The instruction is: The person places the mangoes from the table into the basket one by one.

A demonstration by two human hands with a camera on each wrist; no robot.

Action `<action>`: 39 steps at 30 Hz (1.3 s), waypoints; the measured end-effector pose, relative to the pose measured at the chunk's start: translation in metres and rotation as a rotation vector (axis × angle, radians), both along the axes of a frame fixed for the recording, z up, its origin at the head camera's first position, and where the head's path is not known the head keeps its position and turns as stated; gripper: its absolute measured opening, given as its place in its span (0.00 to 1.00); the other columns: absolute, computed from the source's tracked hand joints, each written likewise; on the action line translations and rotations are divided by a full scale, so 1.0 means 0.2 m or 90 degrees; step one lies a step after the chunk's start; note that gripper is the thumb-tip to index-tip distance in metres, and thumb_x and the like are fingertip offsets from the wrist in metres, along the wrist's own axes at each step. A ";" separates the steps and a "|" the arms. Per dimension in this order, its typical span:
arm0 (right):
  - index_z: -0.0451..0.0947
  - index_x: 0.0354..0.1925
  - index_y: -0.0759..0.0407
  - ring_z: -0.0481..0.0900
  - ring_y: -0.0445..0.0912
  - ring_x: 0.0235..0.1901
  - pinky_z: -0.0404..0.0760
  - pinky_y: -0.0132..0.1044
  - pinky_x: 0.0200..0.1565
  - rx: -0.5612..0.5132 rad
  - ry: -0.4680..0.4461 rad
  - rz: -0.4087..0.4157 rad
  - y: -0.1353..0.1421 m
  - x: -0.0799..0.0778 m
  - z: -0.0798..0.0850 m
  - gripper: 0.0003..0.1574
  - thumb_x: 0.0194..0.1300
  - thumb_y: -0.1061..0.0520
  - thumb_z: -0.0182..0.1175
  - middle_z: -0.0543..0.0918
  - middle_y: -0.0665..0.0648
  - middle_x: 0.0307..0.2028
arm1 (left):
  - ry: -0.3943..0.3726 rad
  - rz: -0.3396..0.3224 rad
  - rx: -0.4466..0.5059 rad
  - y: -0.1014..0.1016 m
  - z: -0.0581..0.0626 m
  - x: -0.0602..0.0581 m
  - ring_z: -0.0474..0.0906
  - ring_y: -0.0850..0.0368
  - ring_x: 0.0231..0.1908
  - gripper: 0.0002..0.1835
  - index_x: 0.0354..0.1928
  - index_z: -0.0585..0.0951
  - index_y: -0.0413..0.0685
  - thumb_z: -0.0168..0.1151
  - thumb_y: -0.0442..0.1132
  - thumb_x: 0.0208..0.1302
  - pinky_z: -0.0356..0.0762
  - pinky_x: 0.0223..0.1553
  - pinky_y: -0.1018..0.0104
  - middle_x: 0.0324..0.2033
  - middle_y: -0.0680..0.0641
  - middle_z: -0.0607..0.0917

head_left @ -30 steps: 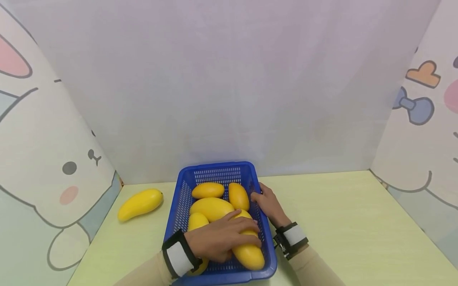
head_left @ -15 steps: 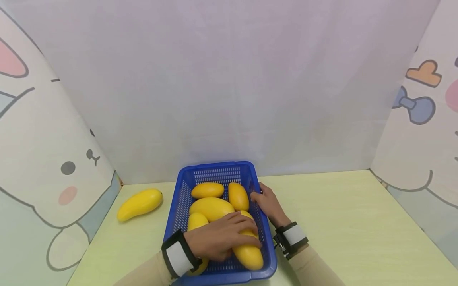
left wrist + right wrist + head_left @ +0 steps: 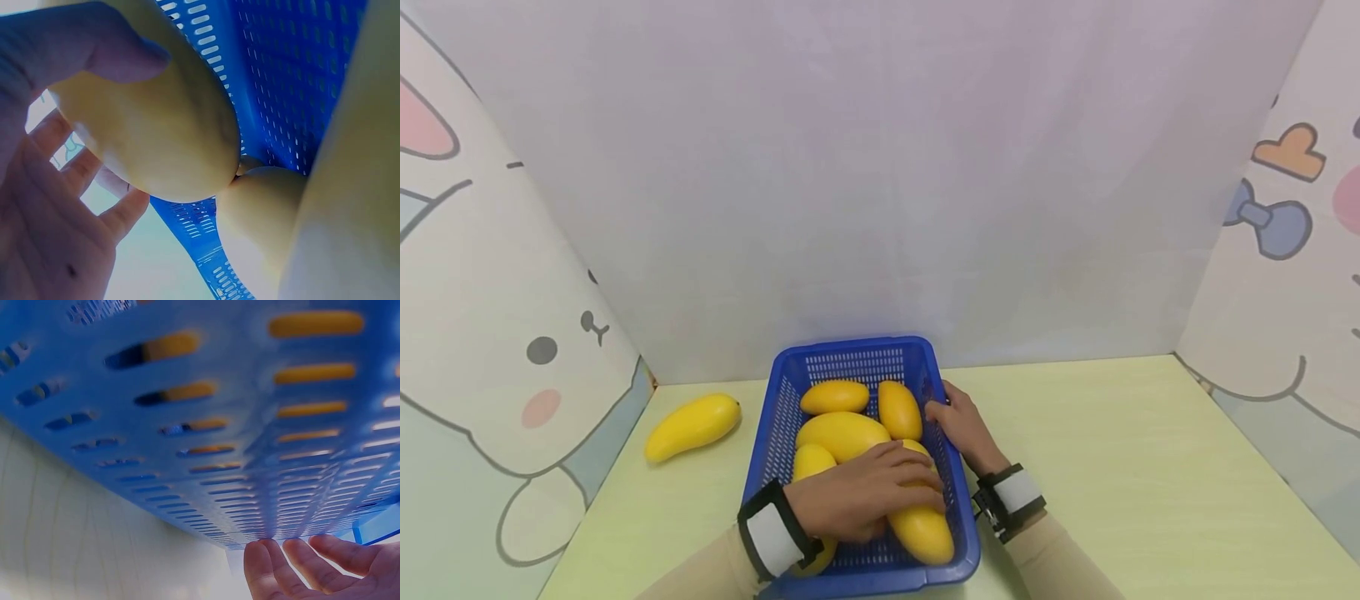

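Note:
A blue slotted plastic basket (image 3: 880,583) holds several yellow mangoes, among them a long mango (image 3: 842,436) across the middle and two smaller ones at the back. My left hand (image 3: 865,496) reaches in and grips a mango (image 3: 922,537) at the front right. In the left wrist view, the thumb (image 3: 122,53) presses one side of that mango (image 3: 162,137) and the fingers lie along the other. My right hand (image 3: 964,427) holds the basket's right rim, thumb over its inner side. The right wrist view shows its fingertips (image 3: 265,550) against the slotted outer wall (image 3: 256,425).
One loose mango (image 3: 694,427) lies on the pale yellow-green table (image 3: 1120,475), left of the basket. A pale curtain-like back wall (image 3: 895,183) rises behind, close to the basket's far end. Side panels with cartoon drawings flank the table.
The left index finger has drawn in closer to the other fingers over the mangoes. The right hand and the basket have stayed in place.

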State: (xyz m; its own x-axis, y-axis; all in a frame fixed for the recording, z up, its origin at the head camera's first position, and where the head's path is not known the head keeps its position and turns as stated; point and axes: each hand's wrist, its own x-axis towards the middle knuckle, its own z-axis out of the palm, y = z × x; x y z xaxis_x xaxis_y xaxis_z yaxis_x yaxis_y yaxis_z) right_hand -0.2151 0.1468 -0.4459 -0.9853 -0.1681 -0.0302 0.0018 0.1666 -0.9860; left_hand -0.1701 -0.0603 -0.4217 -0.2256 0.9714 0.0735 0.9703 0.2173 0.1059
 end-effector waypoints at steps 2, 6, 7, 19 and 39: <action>0.69 0.63 0.70 0.80 0.59 0.31 0.80 0.43 0.31 -0.001 -0.006 -0.003 0.00 -0.03 -0.05 0.30 0.63 0.66 0.50 0.79 0.72 0.42 | 0.002 0.000 -0.003 0.00 0.00 0.00 0.63 0.58 0.70 0.34 0.65 0.76 0.59 0.70 0.29 0.56 0.53 0.73 0.59 0.64 0.56 0.76; 0.69 0.65 0.68 0.79 0.55 0.30 0.79 0.41 0.30 -0.005 -0.003 -0.015 0.01 -0.08 -0.14 0.31 0.63 0.64 0.51 0.79 0.71 0.43 | 0.001 0.004 -0.008 0.00 0.00 0.00 0.63 0.57 0.70 0.34 0.66 0.76 0.60 0.69 0.28 0.57 0.54 0.73 0.56 0.65 0.56 0.76; 0.69 0.65 0.68 0.79 0.54 0.30 0.78 0.40 0.29 -0.004 0.001 -0.020 0.01 -0.08 -0.15 0.31 0.63 0.64 0.51 0.79 0.70 0.43 | 0.002 0.006 -0.010 0.00 0.00 0.00 0.63 0.57 0.70 0.34 0.66 0.76 0.60 0.69 0.29 0.57 0.54 0.73 0.55 0.65 0.56 0.76; 0.72 0.62 0.64 0.77 0.52 0.26 0.77 0.39 0.27 -0.005 0.012 -0.031 0.00 -0.09 -0.18 0.29 0.61 0.62 0.52 0.79 0.69 0.39 | 0.025 0.021 -0.027 0.00 0.01 0.01 0.63 0.57 0.70 0.36 0.65 0.76 0.63 0.72 0.29 0.55 0.57 0.71 0.44 0.65 0.56 0.75; 0.73 0.60 0.64 0.74 0.50 0.23 0.75 0.38 0.24 0.002 0.010 -0.044 0.00 -0.09 -0.17 0.28 0.61 0.61 0.53 0.76 0.61 0.32 | 0.056 0.026 -0.081 0.00 -0.01 0.01 0.58 0.58 0.73 0.38 0.63 0.78 0.69 0.78 0.31 0.50 0.54 0.71 0.41 0.67 0.60 0.74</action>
State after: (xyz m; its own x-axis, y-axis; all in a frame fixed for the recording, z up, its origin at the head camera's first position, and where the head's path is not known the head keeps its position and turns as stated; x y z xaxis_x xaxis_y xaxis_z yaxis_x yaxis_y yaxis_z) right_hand -0.2325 0.1475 -0.4804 -0.9949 -0.1001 -0.0146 -0.0027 0.1703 -0.9854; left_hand -0.1690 -0.0608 -0.4234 -0.2625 0.9645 -0.0287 0.9649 0.2624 -0.0093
